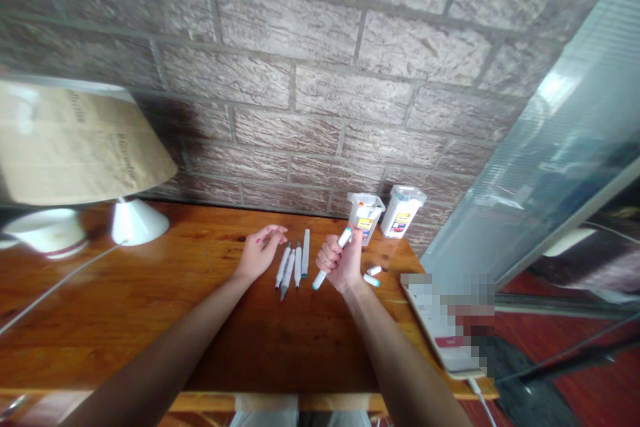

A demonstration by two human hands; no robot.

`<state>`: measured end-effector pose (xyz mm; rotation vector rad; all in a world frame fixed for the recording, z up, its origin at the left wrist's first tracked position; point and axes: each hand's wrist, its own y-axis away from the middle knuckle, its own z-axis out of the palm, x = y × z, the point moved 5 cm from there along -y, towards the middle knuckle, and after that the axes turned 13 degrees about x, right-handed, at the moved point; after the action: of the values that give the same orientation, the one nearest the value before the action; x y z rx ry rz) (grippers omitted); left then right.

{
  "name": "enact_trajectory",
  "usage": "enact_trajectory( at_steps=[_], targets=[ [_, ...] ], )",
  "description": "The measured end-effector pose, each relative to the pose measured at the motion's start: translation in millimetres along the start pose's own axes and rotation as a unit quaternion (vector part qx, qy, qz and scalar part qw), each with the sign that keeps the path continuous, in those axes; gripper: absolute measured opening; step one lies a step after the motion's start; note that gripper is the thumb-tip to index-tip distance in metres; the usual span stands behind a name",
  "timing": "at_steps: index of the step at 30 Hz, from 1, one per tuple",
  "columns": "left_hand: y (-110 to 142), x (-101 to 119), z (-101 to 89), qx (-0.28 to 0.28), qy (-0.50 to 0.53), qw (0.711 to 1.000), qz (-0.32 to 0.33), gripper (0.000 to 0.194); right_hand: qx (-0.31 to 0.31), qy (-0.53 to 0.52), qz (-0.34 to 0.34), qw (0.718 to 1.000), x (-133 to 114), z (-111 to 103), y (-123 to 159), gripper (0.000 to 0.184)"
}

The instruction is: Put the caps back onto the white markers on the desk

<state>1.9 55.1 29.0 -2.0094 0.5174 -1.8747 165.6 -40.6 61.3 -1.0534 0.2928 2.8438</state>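
Note:
In the head view my right hand (341, 261) is wrapped around a white marker (319, 279) with teal ends, held slanted above the table. My left hand (261, 250) rests on the wood with its fingers loosely stretched; nothing shows in it. Just right of it several markers (299, 263) lie side by side, some showing dark or red tips. Two small white caps, one plain (374, 270) and one teal-edged (371, 280), lie right of my right hand. Behind that hand stands an open clear plastic container (366, 203) with a yellow label, partly hidden.
A second labelled container (403, 211) stands by the brick wall (320, 90). To the left are a lamp (140, 221) with its cord and a white bowl (47, 233). A flat white device (433, 327), partly blurred out, lies at the wooden table's (190, 267) right edge with a cable.

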Motion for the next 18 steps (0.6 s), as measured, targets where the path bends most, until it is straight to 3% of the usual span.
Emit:
enact_trajectory(
  at_steps=[4, 7, 10, 14, 16, 18],
  targets=[
    [-8.8, -14.7, -4.6, 0.019, -0.02, 0.999, 0.016, 0.035, 0.042, 0.032, -0.107, 0.993, -13.5, -1.5, -2.9, 0.054],
    [-12.9, -21.5, -6.5, 0.027, -0.038, 0.998, 0.029, 0.033, 0.115, 0.115, -0.25, 0.954, -36.0, -7.4, 2.5, 0.048],
    [-12.9, -21.4, -5.4, 0.014, -0.062, 0.997, 0.043, 0.032, 0.193, 0.214, -0.373, 0.882, -71.3, -8.9, 15.6, 0.051],
    [-11.5, -19.2, -3.5, 0.008, -0.069, 0.996, 0.049, 0.032, 0.24, 0.319, -0.525, 0.752, -145.7, 8.6, 33.7, 0.049],
    [-11.5, -19.6, -2.8, 0.009, -0.066, 0.997, 0.049, 0.032, 0.247, 0.384, -0.566, 0.687, -182.2, 19.5, 34.4, 0.047],
    [-11.8, -20.9, -2.1, 0.007, -0.061, 0.997, 0.048, 0.032, 0.272, 0.496, -0.554, 0.61, -207.5, 25.8, 27.4, 0.045]
  ],
)
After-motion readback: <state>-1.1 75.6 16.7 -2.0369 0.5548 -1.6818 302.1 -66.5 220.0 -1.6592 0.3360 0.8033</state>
